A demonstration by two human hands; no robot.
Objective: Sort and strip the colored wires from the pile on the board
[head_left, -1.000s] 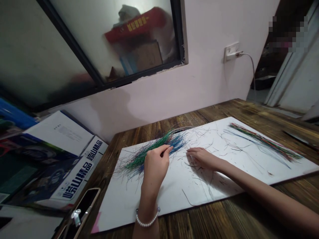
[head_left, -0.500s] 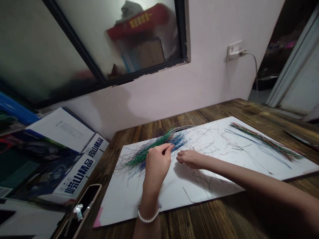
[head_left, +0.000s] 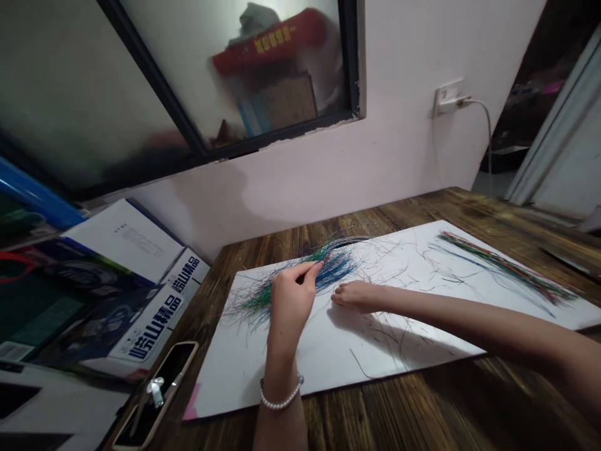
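Note:
A loose bundle of thin green and blue wires [head_left: 335, 272] fans across a white board [head_left: 399, 341]. My left hand [head_left: 292, 300], with a pearl bracelet [head_left: 280, 399] on its wrist, pinches some strands at the bundle's middle. My right hand [head_left: 355, 296] rests on the board just below and right of the bundle, its fingers loosely curled and holding nothing I can see. Stray wire bits lie around it. A neater striped bundle of coloured wires [head_left: 509, 267] lies at the board's far right.
The board lies on a dark wooden table [head_left: 474, 401]. A phone in a gold case [head_left: 162, 385] and printed boxes or booklets [head_left: 126, 247] sit to the left. A wall with a frosted window [head_left: 235, 69] and a plugged-in socket [head_left: 448, 97] stands behind.
My right hand has moved left, closer to the bundle. My left hand has turned slightly among the strands. The whole view has drifted a little.

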